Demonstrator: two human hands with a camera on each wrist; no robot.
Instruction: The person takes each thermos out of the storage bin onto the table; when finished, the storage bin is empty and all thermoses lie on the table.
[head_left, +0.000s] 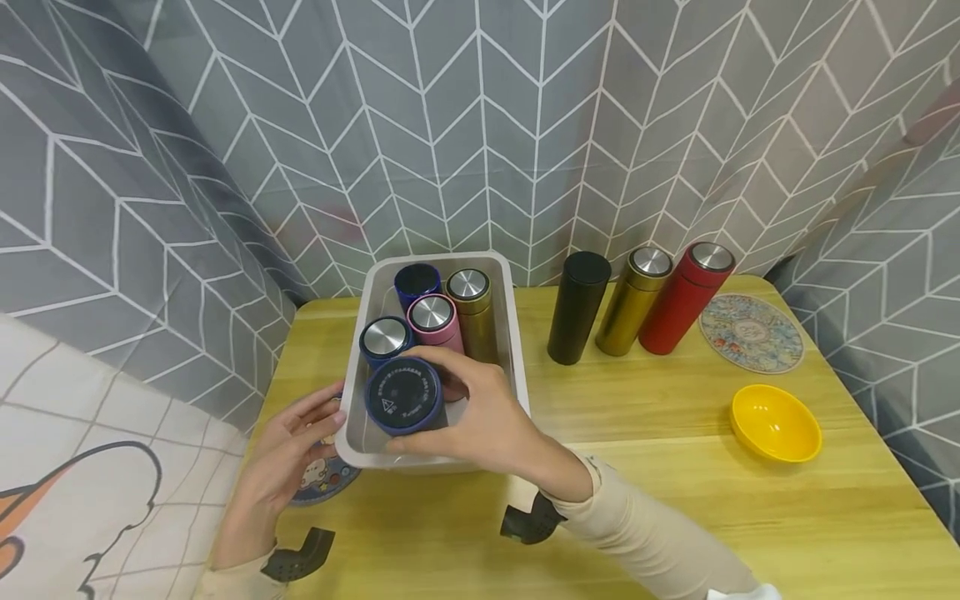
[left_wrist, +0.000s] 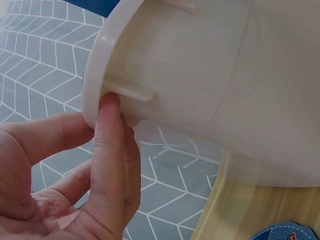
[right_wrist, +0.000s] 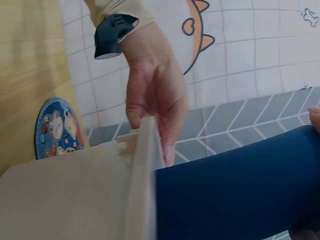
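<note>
My right hand (head_left: 487, 417) grips a dark blue thermos (head_left: 405, 398) near its black-topped end, at the near end of a white plastic bin (head_left: 517, 358). In the right wrist view, the thermos's blue body (right_wrist: 225, 185) passes behind the bin's rim, which hides its lower part. My left hand (head_left: 281, 446) pinches the bin's left rim between thumb and fingers, clearest in the left wrist view. Inside the bin stand a blue thermos with a silver lid (head_left: 386, 338), a pink thermos (head_left: 435, 317), a gold thermos (head_left: 471, 300) and a blue thermos with a dark lid (head_left: 417, 282).
Right of the bin stand a black thermos (head_left: 577, 308), a gold thermos (head_left: 633, 304) and a red thermos (head_left: 684, 300). A round patterned mat (head_left: 752, 333) and a yellow bowl (head_left: 776, 423) are farther right. Another patterned mat (head_left: 324, 479) lies partly beneath the bin's left side.
</note>
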